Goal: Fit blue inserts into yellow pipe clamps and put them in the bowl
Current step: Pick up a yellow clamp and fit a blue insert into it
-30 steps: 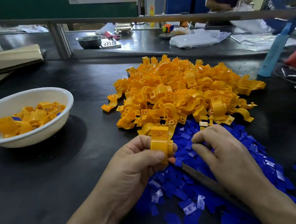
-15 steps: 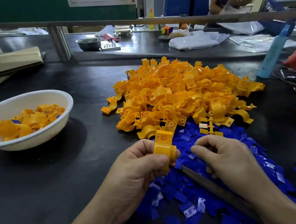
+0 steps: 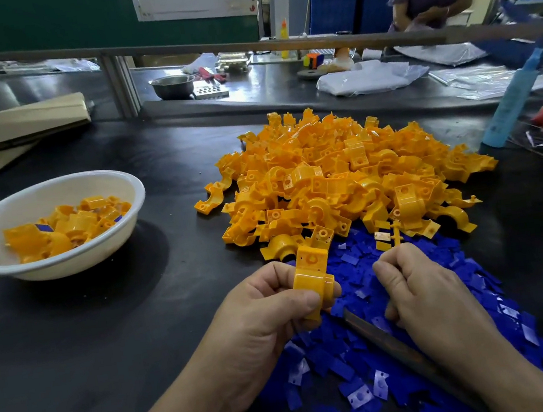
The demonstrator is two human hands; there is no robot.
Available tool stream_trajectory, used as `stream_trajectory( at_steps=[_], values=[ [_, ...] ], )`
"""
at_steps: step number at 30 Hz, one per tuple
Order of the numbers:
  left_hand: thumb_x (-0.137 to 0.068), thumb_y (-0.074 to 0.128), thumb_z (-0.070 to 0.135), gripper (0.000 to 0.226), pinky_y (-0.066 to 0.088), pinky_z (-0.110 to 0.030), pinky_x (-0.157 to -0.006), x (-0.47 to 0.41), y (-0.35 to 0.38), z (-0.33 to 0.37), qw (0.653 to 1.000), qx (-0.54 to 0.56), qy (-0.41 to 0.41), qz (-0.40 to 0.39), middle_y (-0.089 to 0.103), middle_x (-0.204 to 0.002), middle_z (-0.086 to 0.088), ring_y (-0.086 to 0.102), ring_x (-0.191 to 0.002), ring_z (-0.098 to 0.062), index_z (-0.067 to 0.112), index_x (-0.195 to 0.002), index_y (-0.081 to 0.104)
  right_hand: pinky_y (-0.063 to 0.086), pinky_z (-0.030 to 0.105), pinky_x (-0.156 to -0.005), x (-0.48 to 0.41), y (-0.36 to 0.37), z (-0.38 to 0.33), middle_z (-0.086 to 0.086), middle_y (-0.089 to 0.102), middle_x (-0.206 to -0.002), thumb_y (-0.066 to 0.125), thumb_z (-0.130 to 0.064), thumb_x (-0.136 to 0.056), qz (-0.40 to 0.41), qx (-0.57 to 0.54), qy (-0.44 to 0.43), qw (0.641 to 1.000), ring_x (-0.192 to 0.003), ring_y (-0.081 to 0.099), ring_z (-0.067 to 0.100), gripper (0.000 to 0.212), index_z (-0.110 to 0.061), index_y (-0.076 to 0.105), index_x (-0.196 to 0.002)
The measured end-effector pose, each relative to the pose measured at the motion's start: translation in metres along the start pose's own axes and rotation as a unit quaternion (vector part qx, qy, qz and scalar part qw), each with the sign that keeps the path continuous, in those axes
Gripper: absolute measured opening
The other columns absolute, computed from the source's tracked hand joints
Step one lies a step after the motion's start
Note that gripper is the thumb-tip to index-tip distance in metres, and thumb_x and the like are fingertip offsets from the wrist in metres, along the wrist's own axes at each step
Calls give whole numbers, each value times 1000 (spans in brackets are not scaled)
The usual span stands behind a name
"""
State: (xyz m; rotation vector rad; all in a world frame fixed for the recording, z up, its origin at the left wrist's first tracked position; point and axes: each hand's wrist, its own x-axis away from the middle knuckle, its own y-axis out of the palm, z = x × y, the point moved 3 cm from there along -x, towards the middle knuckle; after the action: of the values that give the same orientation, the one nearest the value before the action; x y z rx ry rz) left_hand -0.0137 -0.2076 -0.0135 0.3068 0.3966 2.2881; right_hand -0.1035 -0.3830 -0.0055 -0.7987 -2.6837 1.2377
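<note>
Left hand [image 3: 270,313] grips one yellow pipe clamp [image 3: 312,280], thumb across its lower body and curled fingers behind. The clamp's long axis runs almost upright in the view, its flat holed flange pointing away toward the heap of loose yellow clamps [image 3: 338,176]. Right hand [image 3: 426,292] lies just to the right of the clamp, apart from it, with fingers curled down onto the spread of blue inserts [image 3: 363,359]. Whether it has an insert pinched cannot be told (the fingertips are folded under). A long flat strip [image 3: 385,343] runs beneath that hand across the inserts. The fitting move probably turns on this short sideways gap: an insert must travel leftward from the right hand to the clamp, whose open side is not visible from here. The white bowl [image 3: 54,191], holding some clamps with blue showing, sits well apart to the left, nearer the left hand. Only dark table [image 3: 75,352] lies between, with nothing in the way.
</note>
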Motion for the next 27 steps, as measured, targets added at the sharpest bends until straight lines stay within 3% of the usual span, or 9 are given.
stream_trajectory(
  at_steps=[5, 7, 10, 14, 17, 21, 24, 27],
  values=[
    [-73, 67, 8, 24, 51, -32, -73, 0, 0, -1, 1000, -2, -2, 3, 73, -102, -20, 69, -95, -28, 5, -96, 60, 42, 21, -51, 2, -3, -4, -5, 56, -65, 44, -36, -96, 37, 19, -37, 998, -65, 56, 5, 11, -35, 50, -87],
    [-73, 67, 8, 23, 51, -33, -73, 0, 0, -1, 1000, -4, -2, 4, 73, -102, -20, 69, -96, -28, 5, -95, 60, 40, 15, -54, 1, -3, -1, -11, 57, -74, 49, -33, -96, 37, 17, -32, 999, -74, 54, -5, 9, -41, 53, -98],
    [-73, 68, 9, 21, 52, -32, -73, 0, -1, -2, 1000, -2, -4, 2, 73, -103, -19, 69, -98, -29, 7, -93, 62, 43, 11, -53, 0, -1, 3, -20, 56, -87, 53, -25, -95, 37, 15, -13, 999, -79, 54, -11, 27, -36, 57, -119],
    [-74, 68, 9, 20, 52, -33, -75, 0, -1, -2, 1000, 1, -7, 0, 73, -105, -19, 70, -100, -29, 9, -93, 62, 43, 2, -62, -1, -3, 4, -25, 57, -88, 57, -20, -93, 63, 4, -8, 998, -84, 52, -16, 25, -36, 63, -111],
    [-75, 68, 8, 19, 52, -34, -77, 0, -2, -2, 1000, 3, -7, -2, 73, -105, -19, 69, -101, -30, 9, -93, 62, 54, 18, -59, 1, -3, 1, -18, 66, -76, 59, -23, -91, 75, -14, -19, 997, -78, 63, -1, 23, -46, 63, -96],
    [-74, 70, 12, 21, 51, -37, -78, 0, -2, -3, 1000, -16, 3, 13, 73, -104, -19, 69, -102, -35, 10, -93, 63, 56, 21, -64, 2, -5, -3, -15, 71, -82, 58, -16, -91, 72, -155, -15, 985, -77, 68, -1, 23, -38, 64, -88],
    [-78, 74, 20, 10, 55, -32, -75, 2, -1, -2, 993, -95, 46, 51, 75, -95, -13, 70, -91, -29, 18, -86, 69, 57, 31, -71, 5, -3, -11, -1, 74, -83, 56, -8, -90, 33, -310, 17, 950, -77, 72, 14, 18, -23, 67, -92],
    [-75, 75, 36, 16, 58, -36, -75, 5, 1, -3, 976, -182, 77, 86, 74, -88, -8, 68, -82, -28, 25, -84, 69, 57, 25, -63, 13, 6, -25, 4, 72, -78, 59, -13, -84, -20, -372, 3, 928, -72, 70, 18, 18, -28, 69, -86]
  ],
)
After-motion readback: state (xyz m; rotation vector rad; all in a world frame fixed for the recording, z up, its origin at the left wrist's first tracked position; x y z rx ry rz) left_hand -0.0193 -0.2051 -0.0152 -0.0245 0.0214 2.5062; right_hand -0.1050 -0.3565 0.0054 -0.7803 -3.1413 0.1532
